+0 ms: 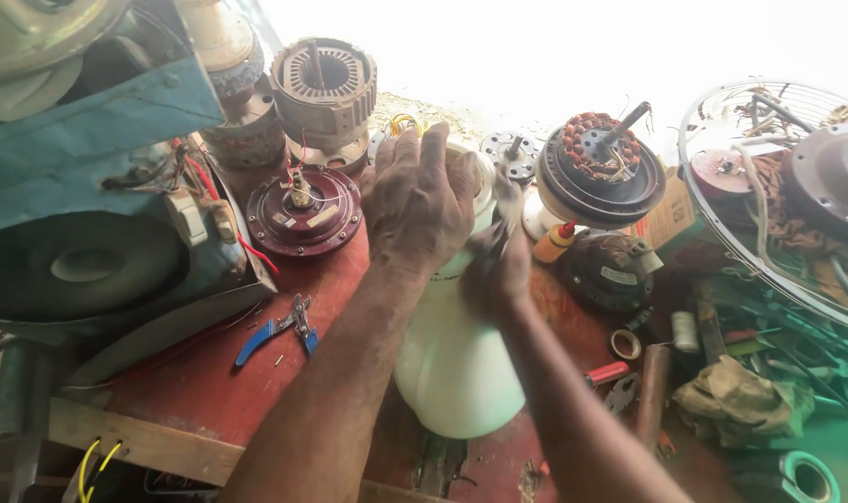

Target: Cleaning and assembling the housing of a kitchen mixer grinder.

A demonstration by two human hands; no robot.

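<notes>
A tall white plastic housing (456,363) lies on the red workbench (210,382), its far end under my hands. My left hand (419,200) rests flat over the top of it, fingers spread and pressing down. My right hand (498,265) is closed around a small dark metal tool at the housing's right side, just below the left hand. What the tool touches is hidden by my hands.
A maroon fan motor (303,210) with wires sits left of my hands, a stator (323,86) behind it. Blue-handled pliers (279,331) lie at the left. A wound motor (599,168), a black motor (610,270), tape rolls, a fan guard (768,205) and tools crowd the right.
</notes>
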